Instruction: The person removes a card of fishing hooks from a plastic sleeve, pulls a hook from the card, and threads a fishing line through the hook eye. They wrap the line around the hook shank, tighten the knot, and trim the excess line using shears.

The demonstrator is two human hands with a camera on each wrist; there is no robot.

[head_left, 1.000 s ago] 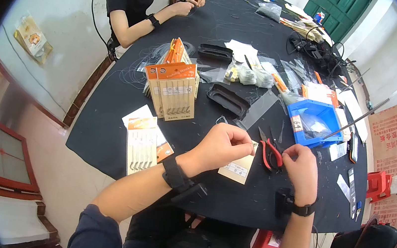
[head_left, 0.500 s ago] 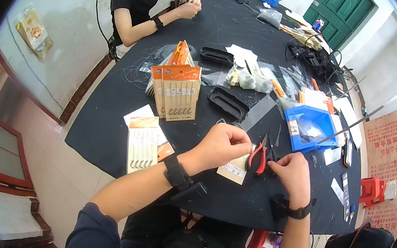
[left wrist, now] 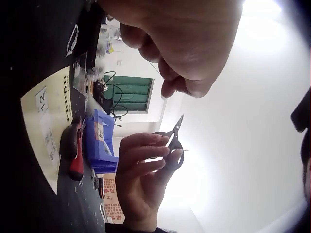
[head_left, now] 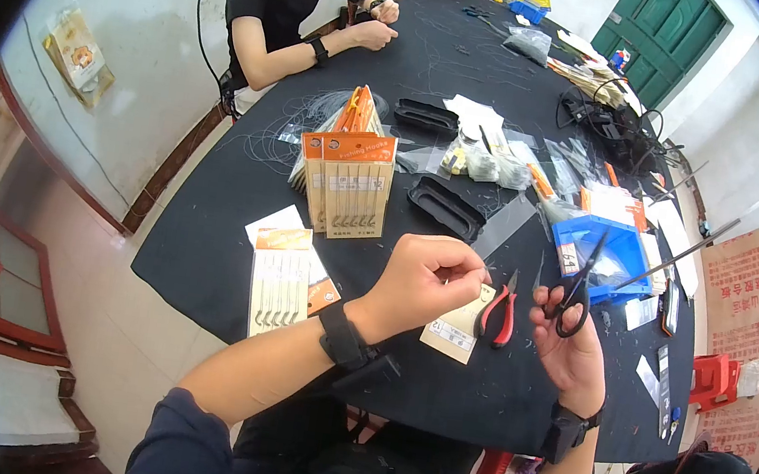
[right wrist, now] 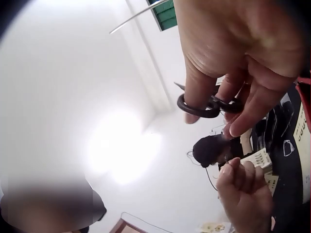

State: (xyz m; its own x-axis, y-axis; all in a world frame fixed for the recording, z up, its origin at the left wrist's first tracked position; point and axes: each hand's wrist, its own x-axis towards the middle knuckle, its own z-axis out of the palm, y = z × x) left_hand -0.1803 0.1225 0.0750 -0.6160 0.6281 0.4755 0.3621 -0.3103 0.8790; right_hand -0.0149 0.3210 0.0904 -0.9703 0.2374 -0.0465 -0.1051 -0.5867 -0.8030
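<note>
My left hand (head_left: 426, 286) is raised above the near edge of the table, thumb and forefinger pinched together. In the left wrist view a thin line (left wrist: 154, 67) shows by its curled fingers. To its right, my right hand (head_left: 574, 363) holds small black scissors (head_left: 578, 287), a finger loop around the thumb, blades pointing up and apart from the left hand. On the black cloth between and below the hands lie red-handled pliers (head_left: 508, 326) beside a cream card (head_left: 451, 336) with a white label reading 12.
Packs of fishing hooks (head_left: 360, 201) stand at left, with another pack (head_left: 279, 272) lying nearer. Coiled line (head_left: 314, 113) lies behind. A black tray (head_left: 445, 209), plastic bags (head_left: 490, 163) and a blue bin (head_left: 581, 233) with a rod across it lie beyond. Another person (head_left: 274, 22) sits at far left.
My right hand reached down beside the pliers, picked up the scissors and turned palm up with them. The pliers have shifted left toward the card. My left hand keeps its pinch.
</note>
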